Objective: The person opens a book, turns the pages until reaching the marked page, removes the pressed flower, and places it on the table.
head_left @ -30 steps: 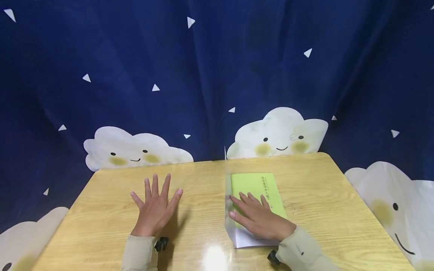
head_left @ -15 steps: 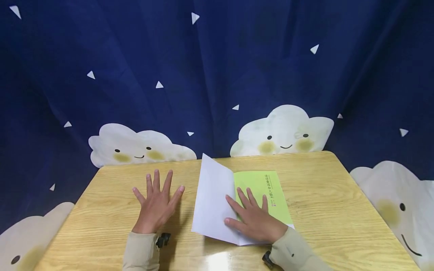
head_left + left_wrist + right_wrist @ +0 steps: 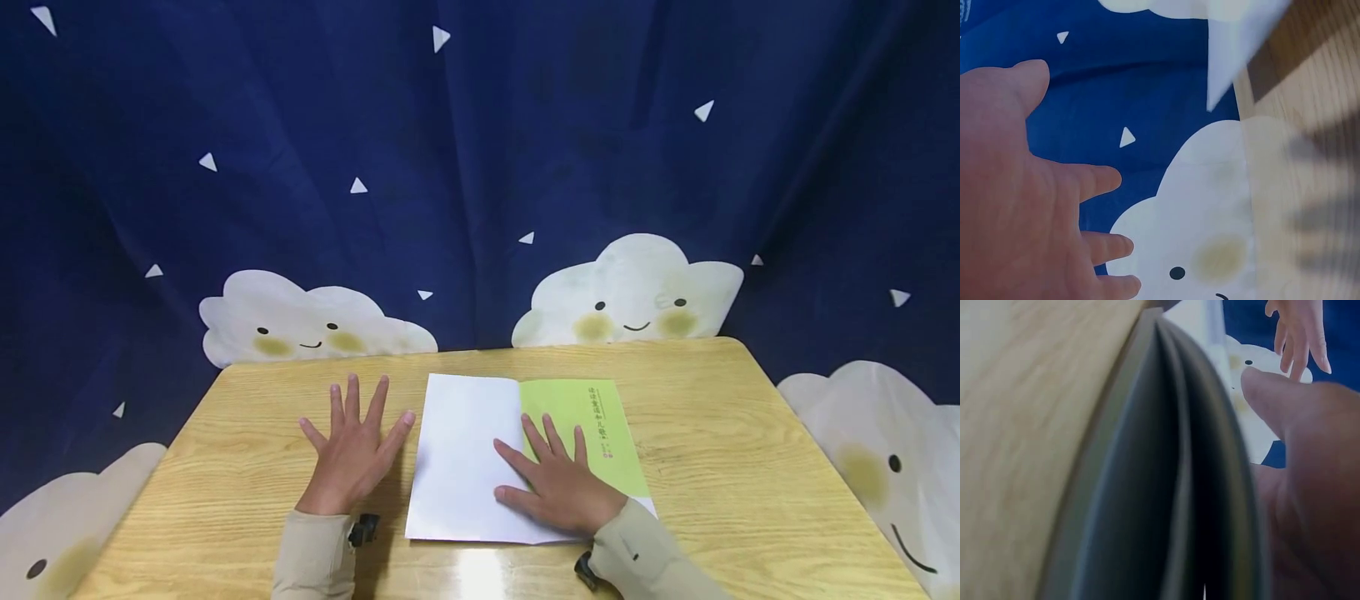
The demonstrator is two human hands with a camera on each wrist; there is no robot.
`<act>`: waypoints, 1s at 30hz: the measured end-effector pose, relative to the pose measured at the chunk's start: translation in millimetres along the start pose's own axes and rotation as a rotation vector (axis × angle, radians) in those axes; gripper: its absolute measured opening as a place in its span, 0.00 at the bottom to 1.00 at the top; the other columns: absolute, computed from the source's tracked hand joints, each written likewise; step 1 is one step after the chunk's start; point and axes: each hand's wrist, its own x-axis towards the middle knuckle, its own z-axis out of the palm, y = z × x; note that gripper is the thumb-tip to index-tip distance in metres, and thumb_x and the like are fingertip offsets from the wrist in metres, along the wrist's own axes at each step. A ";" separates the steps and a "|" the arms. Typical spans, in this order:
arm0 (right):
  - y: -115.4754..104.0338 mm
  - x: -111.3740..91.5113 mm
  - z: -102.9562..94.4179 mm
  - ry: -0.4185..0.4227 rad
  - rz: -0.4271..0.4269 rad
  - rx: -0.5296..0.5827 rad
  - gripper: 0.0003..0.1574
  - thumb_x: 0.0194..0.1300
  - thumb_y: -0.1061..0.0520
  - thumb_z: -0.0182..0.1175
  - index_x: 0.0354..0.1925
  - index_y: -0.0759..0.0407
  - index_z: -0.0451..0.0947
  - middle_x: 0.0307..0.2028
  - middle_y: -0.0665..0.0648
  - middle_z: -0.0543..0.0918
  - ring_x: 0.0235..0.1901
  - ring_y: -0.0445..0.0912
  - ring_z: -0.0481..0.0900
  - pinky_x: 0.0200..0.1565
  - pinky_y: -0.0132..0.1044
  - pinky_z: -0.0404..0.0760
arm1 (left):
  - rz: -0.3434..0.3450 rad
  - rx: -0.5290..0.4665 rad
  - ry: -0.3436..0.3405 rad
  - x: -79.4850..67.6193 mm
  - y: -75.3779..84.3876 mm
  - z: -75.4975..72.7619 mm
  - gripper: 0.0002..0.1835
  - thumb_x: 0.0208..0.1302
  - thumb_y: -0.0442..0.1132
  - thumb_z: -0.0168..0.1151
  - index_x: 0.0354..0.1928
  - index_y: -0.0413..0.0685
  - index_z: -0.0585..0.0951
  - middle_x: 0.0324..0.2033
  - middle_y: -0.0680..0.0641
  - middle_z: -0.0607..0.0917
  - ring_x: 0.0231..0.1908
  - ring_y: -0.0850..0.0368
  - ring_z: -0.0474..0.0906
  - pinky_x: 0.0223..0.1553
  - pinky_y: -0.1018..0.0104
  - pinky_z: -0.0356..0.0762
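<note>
An open booklet (image 3: 465, 450) lies on the wooden table, its left page blank white and its right page (image 3: 566, 400) green with a column of dark characters. My right hand (image 3: 562, 487) rests on it near the fold, fingers spread. In the right wrist view the booklet's page edges (image 3: 1172, 456) fan slightly apart beside the right hand (image 3: 1316, 462). To the left of the booklet, my left hand (image 3: 348, 462) is held palm down over the table with fingers spread, holding nothing. A white page corner (image 3: 1229, 56) shows beyond the left hand (image 3: 1016, 187) in the left wrist view.
The wood-grain table (image 3: 720, 467) has rounded far corners. A dark blue curtain (image 3: 300, 125) with white triangles and smiling clouds (image 3: 630, 275) hangs behind it and along both sides. Black wrist straps (image 3: 363, 529) show at the sleeves.
The booklet's cover leaf, upright a second ago, has swung over to the left and now lies down flat. The right hand stays on the green page; the left hand has barely moved.
</note>
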 end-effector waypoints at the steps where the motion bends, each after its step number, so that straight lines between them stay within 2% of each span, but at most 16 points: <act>1: 0.5 0.1 0.5 -0.006 0.001 0.002 0.42 0.66 0.24 0.41 0.72 0.37 0.59 0.75 0.62 0.46 0.73 0.64 0.37 0.62 0.73 0.32 | 0.002 0.001 -0.002 0.2 0.5 0.8 0.42 0.68 0.70 0.36 0.76 0.53 0.51 0.74 0.34 0.38 0.71 0.33 0.23 0.51 0.19 0.16; 7: 3.0 -1.5 3.3 -0.032 0.003 0.012 0.42 0.66 0.24 0.42 0.72 0.36 0.58 0.76 0.62 0.42 0.73 0.65 0.36 0.61 0.75 0.33 | 0.019 0.003 -0.019 -1.7 7.1 8.9 0.42 0.68 0.71 0.37 0.76 0.56 0.51 0.75 0.37 0.38 0.72 0.35 0.25 0.53 0.17 0.22; 15: 3.3 1.5 4.2 -0.033 0.009 0.018 0.42 0.65 0.23 0.42 0.71 0.36 0.61 0.76 0.62 0.43 0.73 0.65 0.38 0.61 0.75 0.35 | 0.058 0.018 -0.033 0.9 18.0 22.8 0.44 0.65 0.72 0.41 0.76 0.56 0.53 0.75 0.37 0.41 0.72 0.35 0.29 0.55 0.18 0.29; 19: 3.7 2.9 1.2 -0.030 0.005 0.023 0.42 0.65 0.23 0.42 0.71 0.36 0.62 0.76 0.63 0.43 0.73 0.66 0.39 0.61 0.76 0.37 | 0.149 0.017 -0.081 4.6 27.3 37.0 0.45 0.63 0.72 0.47 0.75 0.57 0.55 0.74 0.37 0.45 0.73 0.34 0.36 0.59 0.20 0.38; 25: 2.9 2.3 -0.7 -0.031 0.003 0.045 0.40 0.66 0.25 0.43 0.70 0.36 0.63 0.75 0.63 0.42 0.72 0.67 0.41 0.60 0.77 0.39 | 0.303 -0.011 -0.196 7.9 38.3 58.4 0.47 0.58 0.71 0.55 0.74 0.54 0.60 0.73 0.36 0.55 0.71 0.30 0.44 0.59 0.22 0.48; 30: 3.7 1.4 -5.8 -0.022 -0.006 0.056 0.39 0.67 0.26 0.42 0.70 0.38 0.64 0.75 0.64 0.43 0.71 0.68 0.43 0.60 0.77 0.41 | 0.371 -0.024 -0.250 9.5 43.3 67.2 0.49 0.54 0.71 0.59 0.71 0.50 0.64 0.71 0.36 0.60 0.69 0.28 0.50 0.58 0.23 0.53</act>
